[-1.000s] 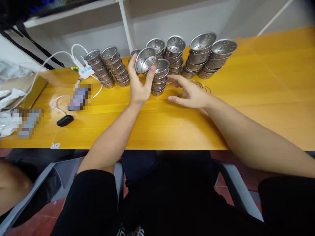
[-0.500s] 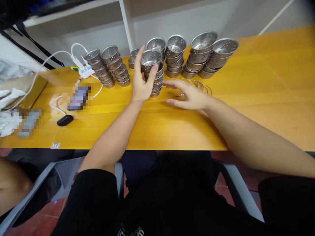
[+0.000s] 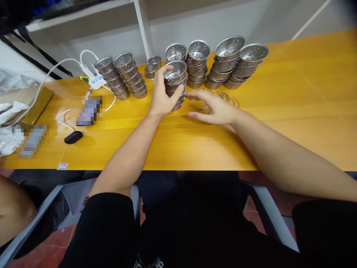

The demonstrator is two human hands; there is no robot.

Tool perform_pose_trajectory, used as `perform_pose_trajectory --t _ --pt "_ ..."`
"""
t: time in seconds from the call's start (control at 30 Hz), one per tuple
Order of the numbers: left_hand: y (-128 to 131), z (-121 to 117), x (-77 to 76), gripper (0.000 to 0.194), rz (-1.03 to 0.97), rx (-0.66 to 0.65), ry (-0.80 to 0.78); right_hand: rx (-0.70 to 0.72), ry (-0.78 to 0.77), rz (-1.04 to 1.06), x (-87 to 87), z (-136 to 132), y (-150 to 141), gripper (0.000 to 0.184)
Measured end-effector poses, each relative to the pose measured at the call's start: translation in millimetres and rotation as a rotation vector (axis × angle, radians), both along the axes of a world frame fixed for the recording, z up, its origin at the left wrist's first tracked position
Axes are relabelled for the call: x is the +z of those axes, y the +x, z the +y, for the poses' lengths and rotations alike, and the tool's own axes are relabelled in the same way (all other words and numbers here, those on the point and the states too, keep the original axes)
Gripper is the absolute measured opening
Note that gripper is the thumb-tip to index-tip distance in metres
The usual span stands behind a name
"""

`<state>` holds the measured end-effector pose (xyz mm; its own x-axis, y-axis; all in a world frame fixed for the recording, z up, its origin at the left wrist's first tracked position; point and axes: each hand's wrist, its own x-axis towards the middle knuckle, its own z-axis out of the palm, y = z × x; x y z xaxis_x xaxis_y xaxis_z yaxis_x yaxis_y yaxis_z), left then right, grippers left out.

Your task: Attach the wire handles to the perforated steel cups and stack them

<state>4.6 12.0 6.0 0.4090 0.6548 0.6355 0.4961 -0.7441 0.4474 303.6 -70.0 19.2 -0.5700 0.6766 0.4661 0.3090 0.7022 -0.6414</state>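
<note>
My left hand (image 3: 162,93) is around the left side of a stack of perforated metal cups (image 3: 175,77) in the middle of the table. Its thumb rests on the front of the stack and a finger bends over the top cup's rim; the other fingers are partly hidden. Just right of this stack, my right hand (image 3: 213,108) is held with fingers and thumb apart, holding nothing. Thin metal rings (image 3: 230,99) lie behind the right hand. More nested cup stacks stand at the back, one narrow (image 3: 198,56), one wide (image 3: 227,56).
Two leaning cup stacks (image 3: 132,76) and small cups (image 3: 150,72) stand to the left. Nearby are a power strip (image 3: 97,80) with white cables, a blurred-out phone (image 3: 89,111) and a black oval device (image 3: 73,137). Part of another person (image 3: 13,212) shows at lower left.
The top cup under my left hand has come down and slightly right onto the stack. My left index finger, raised before, now bends over the rim. The right hand has stayed put.
</note>
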Motion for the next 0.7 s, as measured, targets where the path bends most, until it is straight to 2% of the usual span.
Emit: perform_pose_trajectory --t 0.1,0.17,0.27,0.4,0.53,0.63,0.7 --pt "8 6 -10.1 0.091 -0.067 0.093 0.042 -0.051 0.018 0.049 4.3 -3 -1 0.09" --pt "11 8 -14.0 0.09 -0.078 0.098 0.065 -0.107 0.03 0.076 7.8 -5 -1 0.092" --pt "11 8 -14.5 0.085 -0.108 0.094 0.071 -0.147 0.022 0.076 11.5 -8 -1 0.105" --pt "10 6 -11.5 0.081 -0.088 0.086 0.036 -0.129 -0.012 0.074 11.8 -8 -4 0.12" --pt "13 4 -11.7 0.091 -0.04 0.07 0.034 -0.126 0.001 0.075 11.0 -7 -5 0.131" --pt "20 -2 -12.8 0.1 -0.025 0.042 0.044 -0.135 0.058 0.068 12.7 -7 -5 0.131" --pt "26 -9 -12.9 0.102 -0.018 0.028 0.049 -0.134 0.119 0.059 14.9 -8 -5 0.121"
